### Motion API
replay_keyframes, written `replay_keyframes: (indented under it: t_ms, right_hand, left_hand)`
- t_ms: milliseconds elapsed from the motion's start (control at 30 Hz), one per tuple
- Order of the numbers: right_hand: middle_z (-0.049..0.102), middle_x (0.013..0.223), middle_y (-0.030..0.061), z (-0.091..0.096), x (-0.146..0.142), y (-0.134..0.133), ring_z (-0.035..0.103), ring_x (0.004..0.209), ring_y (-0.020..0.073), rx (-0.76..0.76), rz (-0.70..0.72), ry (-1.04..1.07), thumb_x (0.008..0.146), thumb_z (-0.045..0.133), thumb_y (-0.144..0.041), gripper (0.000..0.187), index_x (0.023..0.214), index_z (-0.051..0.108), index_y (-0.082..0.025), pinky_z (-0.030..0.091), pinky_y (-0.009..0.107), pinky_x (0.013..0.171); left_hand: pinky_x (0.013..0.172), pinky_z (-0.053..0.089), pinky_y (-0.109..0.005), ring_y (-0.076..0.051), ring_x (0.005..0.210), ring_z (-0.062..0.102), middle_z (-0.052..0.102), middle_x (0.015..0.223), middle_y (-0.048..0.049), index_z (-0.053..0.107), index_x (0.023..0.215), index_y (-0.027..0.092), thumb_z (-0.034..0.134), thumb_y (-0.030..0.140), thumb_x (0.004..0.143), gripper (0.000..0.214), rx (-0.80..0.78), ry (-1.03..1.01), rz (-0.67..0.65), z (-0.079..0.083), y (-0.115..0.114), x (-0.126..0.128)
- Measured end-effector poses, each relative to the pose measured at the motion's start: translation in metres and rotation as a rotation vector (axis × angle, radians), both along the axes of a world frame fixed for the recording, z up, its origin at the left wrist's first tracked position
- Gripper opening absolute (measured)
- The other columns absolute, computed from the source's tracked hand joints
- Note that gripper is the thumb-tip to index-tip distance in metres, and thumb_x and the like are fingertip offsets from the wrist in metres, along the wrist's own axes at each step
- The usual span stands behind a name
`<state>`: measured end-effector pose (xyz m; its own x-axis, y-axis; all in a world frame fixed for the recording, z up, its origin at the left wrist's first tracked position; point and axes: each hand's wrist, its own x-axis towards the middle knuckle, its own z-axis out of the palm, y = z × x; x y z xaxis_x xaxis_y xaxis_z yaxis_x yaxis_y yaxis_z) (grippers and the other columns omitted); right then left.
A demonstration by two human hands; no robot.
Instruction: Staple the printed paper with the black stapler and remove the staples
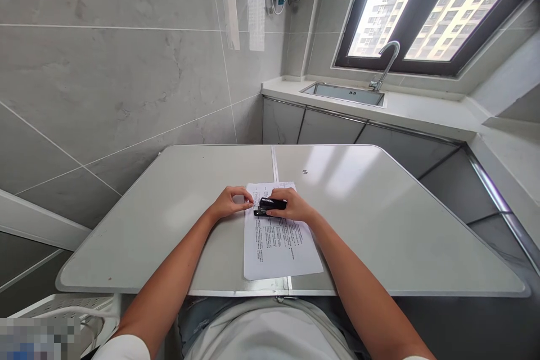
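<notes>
A white printed sheet of paper (276,244) lies on the grey folding table (379,225) in front of me. My right hand (293,207) is wrapped around a small black stapler (270,205) that sits over the sheet's upper left part. My left hand (230,202) rests beside it with fingers curled, the fingertips pinching the paper's left edge close to the stapler's mouth.
Two tiny staples or clips (304,171) lie on the table farther back. A grey tiled wall stands to the left. A white counter with a steel sink (346,93) and tap (387,62) runs under a window at the back right.
</notes>
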<state>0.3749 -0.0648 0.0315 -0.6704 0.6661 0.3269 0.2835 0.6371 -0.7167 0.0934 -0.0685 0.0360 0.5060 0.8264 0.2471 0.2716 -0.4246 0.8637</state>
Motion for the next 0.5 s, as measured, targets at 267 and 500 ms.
replay_keyframes:
  t_ms: [267, 500]
  right_hand:
    - [0.054, 0.072, 0.0005, 0.0028, -0.0002, 0.0008, 0.049, 0.068, 0.0161, -0.008, -0.002, 0.027, 0.089, 0.071, -0.062, 0.045, 0.075, 0.061, -0.021, 0.038, 0.03, 0.064]
    - [0.049, 0.07, -0.001, 0.0056, -0.0016, -0.001, 0.045, 0.066, 0.0152, -0.005, 0.002, 0.036, 0.089, 0.071, -0.061, 0.045, 0.072, 0.058, -0.021, 0.038, 0.03, 0.065]
  left_hand:
    - [0.084, 0.05, -0.035, -0.02, 0.083, 0.063, 0.073, 0.085, -0.0055, 0.081, 0.089, 0.02, 0.082, 0.037, 0.082, 0.018, 0.0, -0.005, -0.016, -0.0017, 0.0008, 0.0016]
    - [0.083, 0.05, -0.034, -0.019, 0.081, 0.062, 0.072, 0.083, -0.005, 0.079, 0.086, 0.02, 0.083, 0.038, 0.081, 0.019, -0.006, -0.044, -0.033, -0.0044, 0.0009, 0.0053]
